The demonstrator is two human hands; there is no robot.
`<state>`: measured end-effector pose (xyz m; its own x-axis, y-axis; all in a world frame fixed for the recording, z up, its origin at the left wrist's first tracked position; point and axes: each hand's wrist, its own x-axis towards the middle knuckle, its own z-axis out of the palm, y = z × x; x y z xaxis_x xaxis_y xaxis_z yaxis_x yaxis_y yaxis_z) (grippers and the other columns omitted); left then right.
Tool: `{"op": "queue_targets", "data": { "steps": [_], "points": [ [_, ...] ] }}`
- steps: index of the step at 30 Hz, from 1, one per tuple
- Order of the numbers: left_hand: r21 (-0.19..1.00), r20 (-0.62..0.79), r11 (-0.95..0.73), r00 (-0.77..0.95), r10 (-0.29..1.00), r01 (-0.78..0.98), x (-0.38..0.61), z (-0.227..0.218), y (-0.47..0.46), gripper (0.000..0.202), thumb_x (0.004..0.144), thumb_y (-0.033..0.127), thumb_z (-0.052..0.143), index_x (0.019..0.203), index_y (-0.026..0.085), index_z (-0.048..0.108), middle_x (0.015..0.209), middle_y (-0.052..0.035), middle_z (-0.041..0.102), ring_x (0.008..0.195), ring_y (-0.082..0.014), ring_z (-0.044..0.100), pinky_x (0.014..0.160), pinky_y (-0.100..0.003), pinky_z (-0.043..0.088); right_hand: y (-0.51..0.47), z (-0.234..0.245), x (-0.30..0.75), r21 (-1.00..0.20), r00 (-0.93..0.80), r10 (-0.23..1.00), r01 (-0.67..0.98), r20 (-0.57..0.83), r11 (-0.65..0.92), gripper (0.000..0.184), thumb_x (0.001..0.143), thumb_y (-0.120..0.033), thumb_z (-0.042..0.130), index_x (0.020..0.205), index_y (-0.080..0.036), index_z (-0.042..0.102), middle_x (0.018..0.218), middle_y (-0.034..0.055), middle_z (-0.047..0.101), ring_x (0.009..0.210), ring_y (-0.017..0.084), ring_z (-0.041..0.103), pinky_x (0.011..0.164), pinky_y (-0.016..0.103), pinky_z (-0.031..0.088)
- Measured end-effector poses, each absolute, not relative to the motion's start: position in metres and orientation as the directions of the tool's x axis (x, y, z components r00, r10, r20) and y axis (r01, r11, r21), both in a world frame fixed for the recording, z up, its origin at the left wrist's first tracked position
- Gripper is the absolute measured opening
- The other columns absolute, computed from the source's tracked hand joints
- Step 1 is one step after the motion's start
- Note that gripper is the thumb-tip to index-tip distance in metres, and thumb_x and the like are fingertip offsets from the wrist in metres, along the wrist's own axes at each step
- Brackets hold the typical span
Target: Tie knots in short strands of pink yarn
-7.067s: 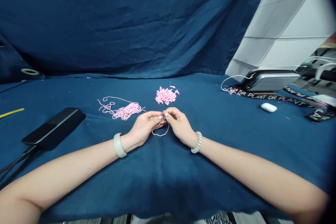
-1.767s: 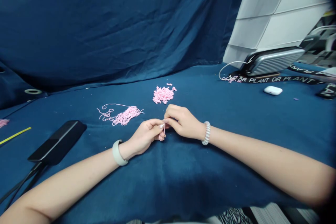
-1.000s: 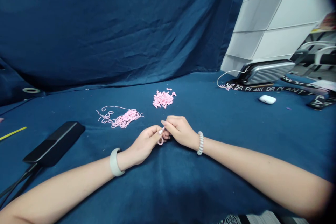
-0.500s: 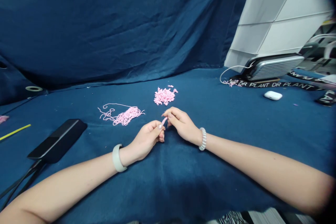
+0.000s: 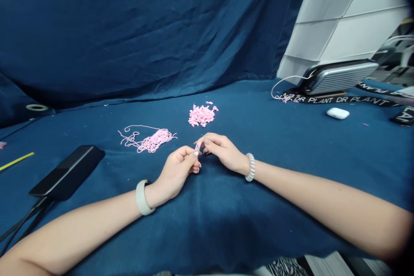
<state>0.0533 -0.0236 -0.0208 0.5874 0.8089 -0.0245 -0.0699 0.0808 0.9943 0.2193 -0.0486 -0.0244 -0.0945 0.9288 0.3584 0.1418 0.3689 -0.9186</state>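
My left hand pinches a short piece of pink cord between thumb and forefinger. From the other side, my right hand has its thumb and fingers closed around the cord's upper end. The fingertips hide part of it, so its exact shape does not show. Beyond my hands lies a heap of small pink knotted pieces. To the left is a loose tangle of longer pink cords, with a few ends trailing out.
A black device with cables rests at the left, near a yellow strip. On the right are a white earbud case, a lettered black ribbon and a silver ribbed case. Blue cloth covers the table.
My right hand has come slightly closer to my left, and the pink cord between them now stands more upright, shown as side-by-side strands. The view has shifted a little.
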Motion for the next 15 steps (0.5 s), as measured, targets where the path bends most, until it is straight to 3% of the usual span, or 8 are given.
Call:
{"op": "queue_targets", "data": {
  "steps": [8,11,15],
  "points": [
    [1.000,-0.012,0.006,0.570,0.822,0.012,0.0515,-0.0240,-0.0238,0.019,0.080,0.032,0.058,0.072,0.015,0.052,0.061,0.0022,0.058,0.055,-0.0072,0.052,0.057,-0.021,0.043,-0.0481,-0.0222,0.2182,-0.926,-0.072,0.940,0.165,0.334,0.341,0.026,0.086,-0.036,0.048,0.087,-0.015,0.064,0.083,0.0046,0.061,0.074,0.013,0.054,0.072,0.028,0.044],
    [1.000,-0.007,-0.005,0.585,0.811,0.019,0.0517,-0.0238,-0.0238,0.019,0.081,0.032,0.058,0.072,0.015,0.052,0.060,0.0022,0.058,0.054,-0.0071,0.052,0.056,-0.020,0.043,-0.0483,-0.0206,0.2168,-0.916,-0.063,0.937,0.200,0.343,0.348,0.018,0.081,-0.031,0.055,0.077,-0.015,0.063,0.080,0.0036,0.061,0.073,0.013,0.054,0.070,0.028,0.043],
    [0.999,-0.025,0.006,0.590,0.807,0.033,0.0521,-0.0221,-0.0236,0.018,0.080,0.030,0.058,0.072,0.015,0.053,0.060,0.0019,0.059,0.054,-0.0070,0.052,0.055,-0.020,0.043,-0.0487,-0.0202,0.2156,-0.889,-0.027,0.925,0.265,0.379,0.372,0.021,0.081,-0.029,0.056,0.064,-0.016,0.058,0.072,0.0022,0.058,0.068,0.013,0.052,0.066,0.028,0.042]
  ]
}}
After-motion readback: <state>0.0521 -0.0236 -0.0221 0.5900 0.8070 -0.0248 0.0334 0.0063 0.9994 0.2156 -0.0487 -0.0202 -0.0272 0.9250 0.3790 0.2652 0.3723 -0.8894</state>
